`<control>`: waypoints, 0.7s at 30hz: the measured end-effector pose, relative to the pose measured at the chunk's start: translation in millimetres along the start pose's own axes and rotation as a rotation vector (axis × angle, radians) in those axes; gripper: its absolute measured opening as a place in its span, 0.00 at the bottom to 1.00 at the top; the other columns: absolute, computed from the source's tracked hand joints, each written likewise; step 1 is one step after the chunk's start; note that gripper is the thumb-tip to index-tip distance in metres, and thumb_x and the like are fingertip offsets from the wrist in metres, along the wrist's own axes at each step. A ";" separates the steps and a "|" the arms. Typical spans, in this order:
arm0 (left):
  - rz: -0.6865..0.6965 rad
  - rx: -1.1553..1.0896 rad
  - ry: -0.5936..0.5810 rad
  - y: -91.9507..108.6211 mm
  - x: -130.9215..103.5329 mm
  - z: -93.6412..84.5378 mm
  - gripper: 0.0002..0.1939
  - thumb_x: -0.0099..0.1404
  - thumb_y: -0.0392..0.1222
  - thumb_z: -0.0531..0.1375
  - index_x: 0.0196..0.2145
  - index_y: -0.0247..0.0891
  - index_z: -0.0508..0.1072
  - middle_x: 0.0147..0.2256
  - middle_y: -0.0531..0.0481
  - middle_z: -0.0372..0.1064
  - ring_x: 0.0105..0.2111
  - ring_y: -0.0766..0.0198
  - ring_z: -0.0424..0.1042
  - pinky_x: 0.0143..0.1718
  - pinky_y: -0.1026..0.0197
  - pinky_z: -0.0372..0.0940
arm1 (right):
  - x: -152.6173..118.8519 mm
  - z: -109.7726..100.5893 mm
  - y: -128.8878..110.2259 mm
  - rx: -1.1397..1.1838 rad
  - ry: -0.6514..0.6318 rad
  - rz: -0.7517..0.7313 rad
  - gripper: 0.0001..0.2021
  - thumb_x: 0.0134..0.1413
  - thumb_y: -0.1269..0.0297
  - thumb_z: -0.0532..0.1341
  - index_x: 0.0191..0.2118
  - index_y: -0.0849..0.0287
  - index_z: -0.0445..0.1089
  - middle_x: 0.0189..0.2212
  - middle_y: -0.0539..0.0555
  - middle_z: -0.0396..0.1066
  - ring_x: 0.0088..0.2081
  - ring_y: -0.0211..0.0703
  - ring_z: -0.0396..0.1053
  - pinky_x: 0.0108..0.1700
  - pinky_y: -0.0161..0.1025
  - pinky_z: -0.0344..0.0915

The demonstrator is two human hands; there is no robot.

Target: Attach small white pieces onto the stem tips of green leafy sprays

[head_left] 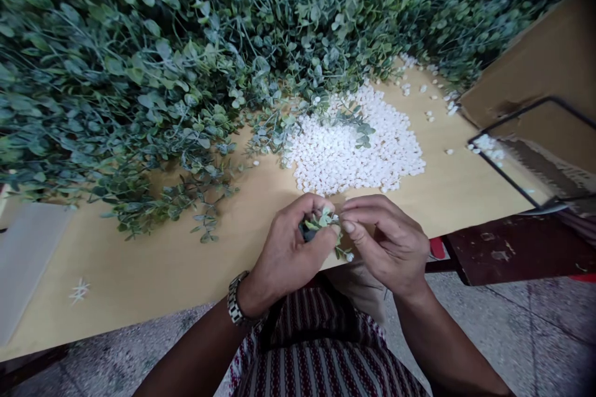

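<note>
My left hand (291, 254) is closed around a small green leafy sprig (323, 218) at the table's front edge, with a watch on the wrist. A small white bud (349, 257) shows on the sprig's lower end. Close against the sprig's right side, my right hand (388, 242) has its thumb and index finger pinched together; what lies between those fingertips is too small to make out. Just beyond both hands spreads a pile of small white buds (344, 164), with a leafy stem (358, 127) lying on it.
A large mass of artificial greenery (186, 62) covers the table's back and left. Cardboard (540, 68) and a black wire frame (505, 180) stand at right. White slivers (79, 291) and a pale sheet (30, 267) lie on the table (186, 279) at left.
</note>
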State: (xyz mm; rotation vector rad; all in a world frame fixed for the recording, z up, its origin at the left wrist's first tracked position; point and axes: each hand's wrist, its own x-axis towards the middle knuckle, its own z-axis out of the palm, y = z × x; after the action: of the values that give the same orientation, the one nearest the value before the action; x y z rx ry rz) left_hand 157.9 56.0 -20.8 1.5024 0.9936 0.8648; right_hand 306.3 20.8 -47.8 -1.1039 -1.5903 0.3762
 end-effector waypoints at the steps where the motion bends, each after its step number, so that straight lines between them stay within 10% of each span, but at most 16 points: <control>1: -0.014 -0.009 0.003 0.6 -0.4 -0.9 0.04 0.54 0.31 0.55 0.30 0.36 0.65 0.27 0.54 0.61 0.28 0.70 0.60 0.30 0.68 0.60 | 0.6 -3.3 0.8 -0.008 -0.004 -0.009 0.11 0.48 0.78 0.62 0.36 0.57 0.72 0.31 0.52 0.72 0.36 0.41 0.71 0.35 0.40 0.70; 7: -0.121 -0.061 0.065 -2.9 -4.6 -2.9 0.05 0.62 0.38 0.53 0.28 0.38 0.61 0.22 0.58 0.58 0.21 0.73 0.56 0.23 0.70 0.56 | 6.8 -34.2 13.3 -0.241 0.129 -0.012 0.07 0.49 0.76 0.61 0.33 0.57 0.70 0.26 0.50 0.70 0.30 0.39 0.69 0.31 0.38 0.66; 14: -0.082 -0.085 0.089 -3.2 0.2 2.7 0.03 0.56 0.34 0.58 0.25 0.34 0.68 0.21 0.54 0.63 0.21 0.72 0.61 0.22 0.70 0.60 | 20.1 -29.5 26.7 -0.533 -0.311 -0.043 0.06 0.56 0.71 0.56 0.35 0.60 0.70 0.28 0.54 0.71 0.31 0.41 0.68 0.33 0.38 0.64; 21: -0.040 0.050 -0.005 -4.2 -3.7 -1.6 0.05 0.62 0.36 0.53 0.36 0.37 0.66 0.25 0.54 0.63 0.23 0.70 0.63 0.22 0.69 0.59 | 17.9 -20.5 27.4 -0.500 -0.334 0.009 0.08 0.55 0.74 0.54 0.34 0.60 0.70 0.28 0.54 0.68 0.32 0.42 0.66 0.35 0.39 0.63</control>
State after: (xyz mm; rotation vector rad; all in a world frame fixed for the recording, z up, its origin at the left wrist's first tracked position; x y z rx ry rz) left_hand 154.4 53.4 -24.7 1.5212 1.0456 0.8128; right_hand 337.8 43.0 -50.1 -1.4821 -2.0430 0.1744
